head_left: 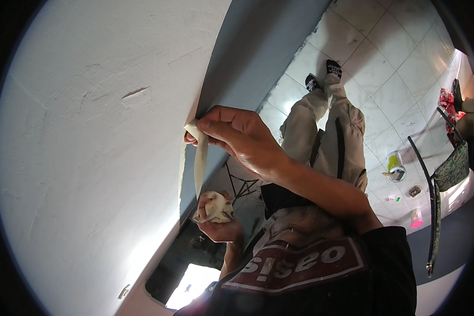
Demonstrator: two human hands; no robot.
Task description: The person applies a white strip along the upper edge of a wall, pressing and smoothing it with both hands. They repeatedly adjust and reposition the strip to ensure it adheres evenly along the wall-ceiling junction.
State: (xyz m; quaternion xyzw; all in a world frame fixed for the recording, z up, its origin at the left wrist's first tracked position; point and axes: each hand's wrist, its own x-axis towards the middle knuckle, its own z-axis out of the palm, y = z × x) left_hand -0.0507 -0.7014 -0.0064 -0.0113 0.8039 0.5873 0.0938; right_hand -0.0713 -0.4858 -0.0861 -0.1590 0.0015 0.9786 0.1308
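My right hand pinches a strip of cream masking tape between thumb and fingers, against the line where the white wall meets its blue-grey lower band. From there the strip hangs slightly twisted down to a roll of masking tape. My left hand grips that roll, its fingers wrapped around it, close to the wall. Below my right hand, a thin pale yellowish edge runs along the wall's border; whether it is tape, I cannot tell.
On the tiled floor to the right stand an open can, a small jar and a pink cup. A folding chair with patterned fabric is farther right. A dark metal frame shows behind my hands.
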